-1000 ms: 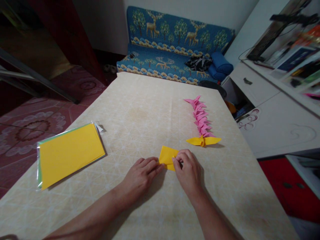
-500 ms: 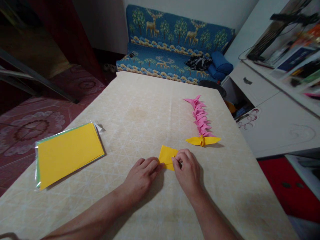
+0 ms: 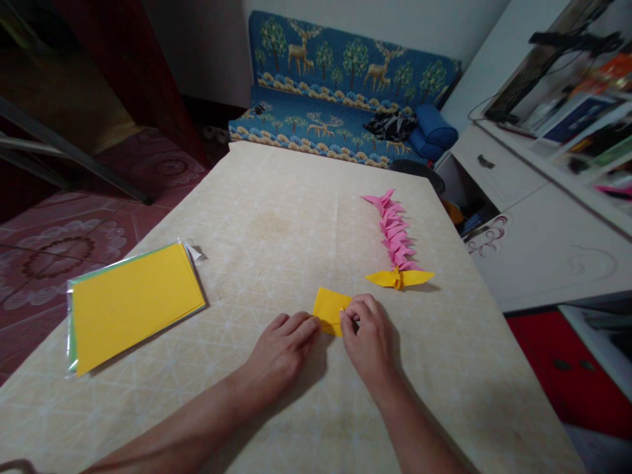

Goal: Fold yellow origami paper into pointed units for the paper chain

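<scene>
A small folded piece of yellow paper (image 3: pixel 330 303) lies on the table between my hands. My left hand (image 3: pixel 286 343) rests at its lower left corner, with the fingers together and pressing on that edge. On the other side, my right hand (image 3: pixel 369 334) pinches the paper's right part between thumb and forefinger, and a bit of a lifted fold shows at the fingertips. Just beyond stands a finished yellow origami crane (image 3: pixel 397 279) with its wings spread. It touches the near end of a row of several pink paper cranes (image 3: pixel 394 227).
To the left lies a clear packet of coloured paper sheets (image 3: pixel 138 303), yellow on top and green beneath. A pale patterned cloth covers the table (image 3: pixel 276 224). Past its far edge is a blue sofa (image 3: pixel 316 112); white cabinets (image 3: pixel 548 243) stand along the right.
My left fingers have shifted slightly on the paper's lower left corner. My right hand keeps its pinch, almost unmoved. The paper and the cranes stay in place.
</scene>
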Tool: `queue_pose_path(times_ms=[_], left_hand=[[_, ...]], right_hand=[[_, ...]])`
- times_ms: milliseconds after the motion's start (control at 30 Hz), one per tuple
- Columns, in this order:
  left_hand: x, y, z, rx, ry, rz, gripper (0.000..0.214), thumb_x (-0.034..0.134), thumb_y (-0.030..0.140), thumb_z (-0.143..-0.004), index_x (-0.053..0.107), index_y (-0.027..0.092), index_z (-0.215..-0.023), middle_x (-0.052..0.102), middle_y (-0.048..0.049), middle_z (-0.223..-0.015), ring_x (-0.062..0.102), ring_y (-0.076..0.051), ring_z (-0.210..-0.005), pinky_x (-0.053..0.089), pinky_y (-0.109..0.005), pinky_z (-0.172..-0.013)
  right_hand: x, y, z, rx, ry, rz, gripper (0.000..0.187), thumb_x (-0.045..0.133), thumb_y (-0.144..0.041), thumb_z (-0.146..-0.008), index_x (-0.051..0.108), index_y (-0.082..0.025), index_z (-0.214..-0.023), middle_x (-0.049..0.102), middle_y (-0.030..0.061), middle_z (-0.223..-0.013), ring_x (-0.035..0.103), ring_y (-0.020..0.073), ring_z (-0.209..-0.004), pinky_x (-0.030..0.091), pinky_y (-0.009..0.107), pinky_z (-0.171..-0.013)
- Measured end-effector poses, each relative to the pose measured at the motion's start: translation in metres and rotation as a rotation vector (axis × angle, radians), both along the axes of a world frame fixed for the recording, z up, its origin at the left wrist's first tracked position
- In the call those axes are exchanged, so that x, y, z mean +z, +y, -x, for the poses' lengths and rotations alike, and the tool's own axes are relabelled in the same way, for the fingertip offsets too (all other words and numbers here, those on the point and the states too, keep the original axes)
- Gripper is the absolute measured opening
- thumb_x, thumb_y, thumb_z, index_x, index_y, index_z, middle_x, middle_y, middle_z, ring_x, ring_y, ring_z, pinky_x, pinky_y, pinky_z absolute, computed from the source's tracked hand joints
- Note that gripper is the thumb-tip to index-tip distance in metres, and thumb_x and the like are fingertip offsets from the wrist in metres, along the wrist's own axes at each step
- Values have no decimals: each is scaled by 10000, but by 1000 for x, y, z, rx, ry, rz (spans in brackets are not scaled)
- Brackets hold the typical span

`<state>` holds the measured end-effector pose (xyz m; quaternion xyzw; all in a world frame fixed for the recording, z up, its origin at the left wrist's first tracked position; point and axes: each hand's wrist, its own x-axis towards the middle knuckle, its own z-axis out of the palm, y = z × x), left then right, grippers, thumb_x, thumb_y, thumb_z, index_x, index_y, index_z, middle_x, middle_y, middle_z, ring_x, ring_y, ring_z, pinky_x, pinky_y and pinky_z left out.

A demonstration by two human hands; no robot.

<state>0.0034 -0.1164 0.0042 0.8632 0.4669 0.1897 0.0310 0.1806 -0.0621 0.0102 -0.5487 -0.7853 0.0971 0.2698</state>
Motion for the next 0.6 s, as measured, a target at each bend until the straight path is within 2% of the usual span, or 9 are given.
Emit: queue_pose_path(times_ms=[300, 600], left_hand=[[-4, 0, 1, -11, -31, -14, 242, 483, 162, -860, 595, 141, -1074, 618, -74, -1114, 533, -234, -994, 421, -365, -746], [-5, -9, 0, 75, -57, 37, 275, 493, 142, -852, 577, 132, -1114, 620, -85, -1068, 537, -230, -969, 442, -373, -774]], right_hand=[[-3, 1, 1, -43, -8, -2, 130, 534, -135, -756, 466, -208, -673, 531, 29, -807, 507, 162, -749, 390, 269, -665], [-5, 3, -1, -92, -21, -24, 113, 544, -173, -778, 487, -201, -685, 533, 24, -830, 504, 148, -720, 362, 256, -627]])
